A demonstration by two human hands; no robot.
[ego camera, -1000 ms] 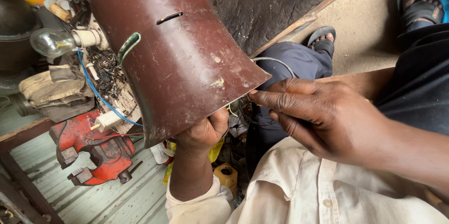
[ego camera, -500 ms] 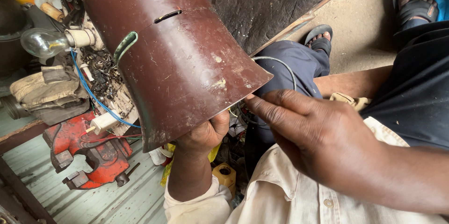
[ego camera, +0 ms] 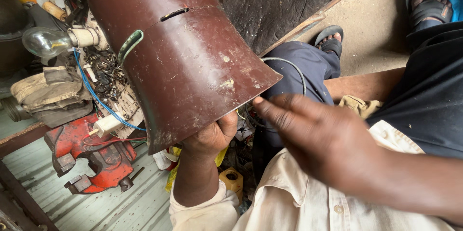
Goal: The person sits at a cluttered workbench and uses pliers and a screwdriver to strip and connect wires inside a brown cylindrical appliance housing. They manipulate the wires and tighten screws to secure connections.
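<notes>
Glossy maroon metal housing (ego camera: pixel 188 62) scuffed, red painted iron vise (ego camera: pixel 91 156), clear glass bulb (ego camera: pixel 46 42)

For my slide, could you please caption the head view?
Left hand grips a brown metal housing while right hand nears its rim.

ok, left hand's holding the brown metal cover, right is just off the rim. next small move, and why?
Probably bring the right hand the last bit in and pinch the lower rim of the brown metal cover. Only the left hand supports it, from underneath at the bottom edge, and the cover is tilted. The right fingertips sit just at the rim corner, open, nothing in their grip.
</notes>
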